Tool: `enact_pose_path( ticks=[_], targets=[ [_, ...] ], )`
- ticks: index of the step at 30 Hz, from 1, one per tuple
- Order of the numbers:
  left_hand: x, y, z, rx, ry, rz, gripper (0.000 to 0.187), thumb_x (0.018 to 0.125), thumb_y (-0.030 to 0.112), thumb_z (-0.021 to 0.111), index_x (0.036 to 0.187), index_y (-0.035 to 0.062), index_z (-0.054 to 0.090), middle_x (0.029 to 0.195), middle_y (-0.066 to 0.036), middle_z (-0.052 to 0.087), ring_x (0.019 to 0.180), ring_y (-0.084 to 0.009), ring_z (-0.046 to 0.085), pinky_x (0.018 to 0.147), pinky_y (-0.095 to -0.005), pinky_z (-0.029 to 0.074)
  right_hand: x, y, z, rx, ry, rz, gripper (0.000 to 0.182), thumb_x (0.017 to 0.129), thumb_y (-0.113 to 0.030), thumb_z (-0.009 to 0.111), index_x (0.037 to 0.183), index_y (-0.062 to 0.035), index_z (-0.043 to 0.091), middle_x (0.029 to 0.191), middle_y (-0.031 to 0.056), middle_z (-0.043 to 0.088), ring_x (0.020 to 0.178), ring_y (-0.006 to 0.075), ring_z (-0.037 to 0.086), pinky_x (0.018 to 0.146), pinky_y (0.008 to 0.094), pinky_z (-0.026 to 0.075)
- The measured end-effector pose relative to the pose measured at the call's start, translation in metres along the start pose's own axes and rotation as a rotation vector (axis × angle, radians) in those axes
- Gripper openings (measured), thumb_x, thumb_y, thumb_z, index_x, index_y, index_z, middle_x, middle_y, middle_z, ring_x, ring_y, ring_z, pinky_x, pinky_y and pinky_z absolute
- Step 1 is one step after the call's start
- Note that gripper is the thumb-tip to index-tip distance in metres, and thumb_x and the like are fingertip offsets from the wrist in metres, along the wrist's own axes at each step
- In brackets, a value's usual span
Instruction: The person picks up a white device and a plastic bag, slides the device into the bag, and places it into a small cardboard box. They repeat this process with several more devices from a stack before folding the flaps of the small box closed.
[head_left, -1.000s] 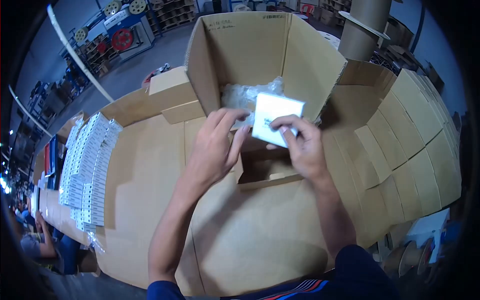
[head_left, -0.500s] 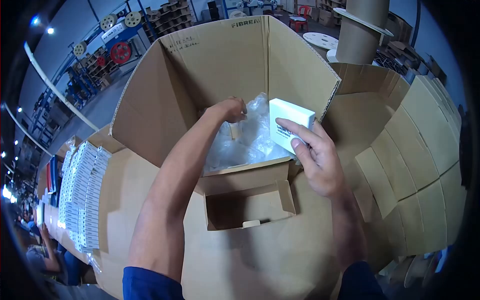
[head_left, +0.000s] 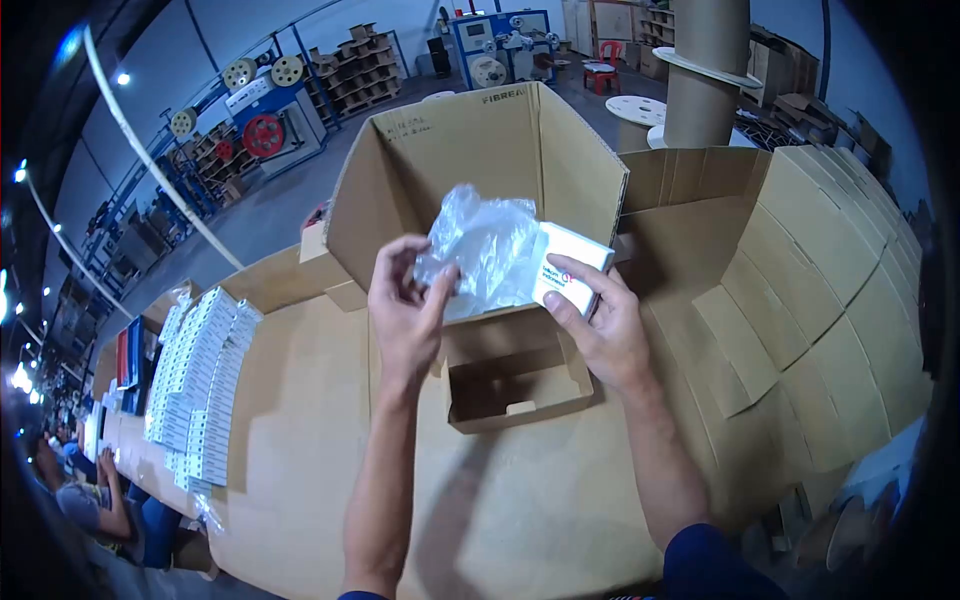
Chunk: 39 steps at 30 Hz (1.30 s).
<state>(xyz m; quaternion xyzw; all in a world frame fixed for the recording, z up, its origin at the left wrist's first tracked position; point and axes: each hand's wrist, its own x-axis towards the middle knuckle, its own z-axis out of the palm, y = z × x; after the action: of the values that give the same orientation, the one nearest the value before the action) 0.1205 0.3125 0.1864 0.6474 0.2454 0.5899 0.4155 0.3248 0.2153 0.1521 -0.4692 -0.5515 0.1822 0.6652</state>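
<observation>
My right hand [head_left: 607, 325] grips a small white box [head_left: 572, 262] with printed lettering and a reddish mark on its face, fingers across the front and side. To its left, my left hand [head_left: 408, 305] is closed at the edge of a clear plastic bag [head_left: 485, 250], which is crumpled and spread up beside the white box. Both hands are over the front edge of a large open cardboard carton [head_left: 460, 150]. The bag hides most of the carton's inside. In front of the carton lies a smaller open cardboard box [head_left: 525, 405] with its flaps up.
Stacks of white boxes [head_left: 200, 385] stand on the cardboard-covered table [head_left: 300, 430] at left. Folded cardboard sheets [head_left: 800, 300] lean at right. A large spool [head_left: 705, 80] stands behind. Another person [head_left: 110, 510] sits at far left.
My left hand has come up out of the large carton, drawing the clear plastic bag up. My right hand still holds the white box, slightly lower. The view has shifted.
</observation>
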Motion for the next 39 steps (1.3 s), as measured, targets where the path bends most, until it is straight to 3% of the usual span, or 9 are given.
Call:
enact_pose_path(
  ticks=[3, 8, 16, 18, 20, 21, 29, 35, 39],
  targets=[
    [-0.085, 0.022, -0.018, -0.075, 0.085, -0.025, 0.054, 0.092, -0.009, 0.071, 0.137, 0.0027, 0.044, 0.124, -0.012, 0.057, 0.106, -0.0158, 0.064, 0.088, -0.0283, 0.06, -0.044, -0.02, 0.026, 0.061, 0.005, 0.053, 0.06, 0.085, -0.033, 0.09, 0.125, 0.0059, 0.069, 0.121, 0.0141, 0.061, 0.108, 0.0223, 0.065, 0.096, 0.0353, 0.053],
    [-0.189, 0.045, -0.035, -0.155, 0.087, -0.194, 0.066, 0.087, -0.018, 0.07, 0.142, -0.0005, 0.039, 0.112, -0.011, 0.059, 0.104, -0.0165, 0.066, 0.09, -0.0266, 0.059, -0.129, -0.035, 0.065, 0.377, -0.032, 0.332, 0.04, 0.095, -0.018, 0.08, 0.118, 0.0119, 0.068, 0.119, 0.0089, 0.057, 0.106, 0.015, 0.063, 0.09, 0.0284, 0.053],
    [-0.277, 0.041, -0.063, -0.099, 0.089, -0.49, 0.053, 0.1, 0.008, 0.069, 0.144, -0.0041, 0.042, 0.113, -0.011, 0.067, 0.103, -0.0125, 0.065, 0.09, -0.026, 0.051, -0.226, -0.044, 0.082, 0.238, -0.077, 0.311, 0.021, 0.095, -0.006, 0.077, 0.107, 0.01, 0.071, 0.116, 0.0088, 0.057, 0.099, 0.013, 0.06, 0.084, 0.0272, 0.052],
    [-0.287, 0.036, -0.057, 0.0, 0.225, -0.416, 0.023, 0.104, 0.012, 0.065, 0.12, -0.0033, 0.058, 0.09, -0.003, 0.065, 0.082, -0.0067, 0.058, 0.07, -0.0235, 0.046, -0.245, -0.041, 0.079, 0.154, -0.121, 0.333, 0.02, 0.093, -0.005, 0.079, 0.098, 0.0092, 0.067, 0.109, 0.007, 0.055, 0.094, 0.0115, 0.054, 0.081, 0.0254, 0.048],
    [-0.3, 0.032, -0.062, 0.145, 0.273, -0.453, 0.016, 0.105, 0.014, 0.063, 0.106, -0.0017, 0.061, 0.08, 0.0, 0.061, 0.071, -0.0052, 0.052, 0.061, -0.0236, 0.042, -0.257, -0.044, 0.08, 0.151, -0.136, 0.328, 0.02, 0.092, -0.005, 0.08, 0.095, 0.0078, 0.066, 0.108, 0.0058, 0.053, 0.093, 0.0111, 0.051, 0.081, 0.0247, 0.046],
    [-0.299, 0.038, -0.053, 0.114, 0.399, -0.377, 0.026, 0.108, 0.018, 0.057, 0.09, 0.0001, 0.06, 0.071, 0.003, 0.055, 0.064, -0.0043, 0.044, 0.054, -0.0245, 0.035, -0.262, -0.045, 0.079, 0.181, -0.146, 0.35, 0.019, 0.092, -0.005, 0.08, 0.095, 0.0073, 0.066, 0.109, 0.0057, 0.053, 0.095, 0.0113, 0.051, 0.083, 0.0249, 0.046],
    [-0.322, 0.026, -0.062, 0.245, 0.405, -0.288, 0.041, 0.113, 0.025, 0.047, 0.083, -0.0005, 0.058, 0.064, 0.001, 0.048, 0.062, -0.0054, 0.042, 0.053, -0.0276, 0.034, -0.278, -0.046, 0.077, 0.482, -0.142, 0.515, 0.013, 0.095, -0.002, 0.076, 0.1, 0.0064, 0.067, 0.115, 0.0059, 0.052, 0.107, 0.0136, 0.057, 0.092, 0.0277, 0.05],
    [-0.33, 0.007, -0.079, 0.365, 0.365, -0.254, 0.041, 0.112, 0.026, 0.047, 0.084, -0.0009, 0.058, 0.059, -0.001, 0.041, 0.056, -0.0071, 0.038, 0.049, -0.0309, 0.03, -0.288, -0.024, 0.065, 0.351, -0.181, 0.507, 0.017, 0.098, -0.004, 0.073, 0.107, 0.0085, 0.068, 0.116, 0.0066, 0.055, 0.108, 0.0148, 0.061, 0.097, 0.0275, 0.051],
    [-0.329, 0.02, -0.079, 0.379, 0.304, -0.351, 0.04, 0.114, 0.027, 0.043, 0.091, -0.0004, 0.058, 0.078, 0.001, 0.05, 0.073, -0.0092, 0.043, 0.065, -0.0273, 0.038, -0.291, -0.02, 0.072, 0.543, -0.026, 0.569, 0.02, 0.099, -0.007, 0.072, 0.113, 0.0072, 0.068, 0.119, 0.0075, 0.056, 0.107, 0.014, 0.062, 0.095, 0.0264, 0.051]
  ],
)
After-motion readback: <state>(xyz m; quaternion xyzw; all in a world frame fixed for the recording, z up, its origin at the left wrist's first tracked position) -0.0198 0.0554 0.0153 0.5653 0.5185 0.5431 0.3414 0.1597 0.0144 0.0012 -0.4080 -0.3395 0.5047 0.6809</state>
